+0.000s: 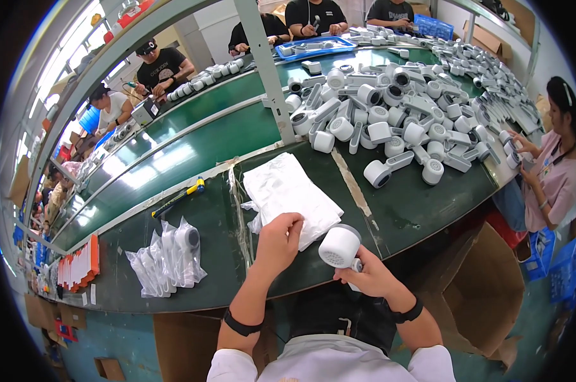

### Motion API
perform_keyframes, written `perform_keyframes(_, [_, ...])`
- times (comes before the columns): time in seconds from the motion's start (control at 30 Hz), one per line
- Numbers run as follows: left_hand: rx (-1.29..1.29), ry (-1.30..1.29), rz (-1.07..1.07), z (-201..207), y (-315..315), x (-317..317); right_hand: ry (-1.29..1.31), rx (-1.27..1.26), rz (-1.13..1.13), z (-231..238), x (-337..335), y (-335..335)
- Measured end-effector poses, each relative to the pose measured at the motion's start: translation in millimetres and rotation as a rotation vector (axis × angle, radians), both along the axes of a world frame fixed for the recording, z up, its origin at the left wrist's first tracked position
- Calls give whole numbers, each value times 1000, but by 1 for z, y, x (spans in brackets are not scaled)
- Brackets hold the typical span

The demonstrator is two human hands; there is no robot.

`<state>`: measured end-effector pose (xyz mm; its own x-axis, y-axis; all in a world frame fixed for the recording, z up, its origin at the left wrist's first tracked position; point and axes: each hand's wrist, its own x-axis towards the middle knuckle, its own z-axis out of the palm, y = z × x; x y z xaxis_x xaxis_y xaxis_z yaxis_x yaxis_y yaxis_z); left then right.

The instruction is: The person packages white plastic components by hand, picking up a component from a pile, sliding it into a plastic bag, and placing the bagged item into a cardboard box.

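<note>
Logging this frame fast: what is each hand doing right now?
Left hand: fingers curled onto the stack of white plastic bags, pinching the top one.
Right hand: closed around the handle of a white handheld device.

Bright, even light comes from windows at ten o'clock, throwing white glare on the green conveyor belt. Shadows are soft. Fisheye bending and black vignetting mark every rim; the centre is sharp.
</note>
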<state>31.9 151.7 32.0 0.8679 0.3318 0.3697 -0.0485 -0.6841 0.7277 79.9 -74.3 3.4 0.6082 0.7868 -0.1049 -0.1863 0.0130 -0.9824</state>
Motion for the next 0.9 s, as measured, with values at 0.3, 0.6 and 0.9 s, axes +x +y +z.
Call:
perform_keyframes(0.3, [-471, 197, -245, -3, -41, -13, -168, 45, -497, 13, -1, 14])
perform_keyframes(0.6, [-877, 41, -129, -11, -38, -12, -54, -4, -624, -2, 14, 24])
perform_keyframes(0.9, [-941, 14, -105, -14, -44, -13, -117, 6, -422, 12, 0, -17])
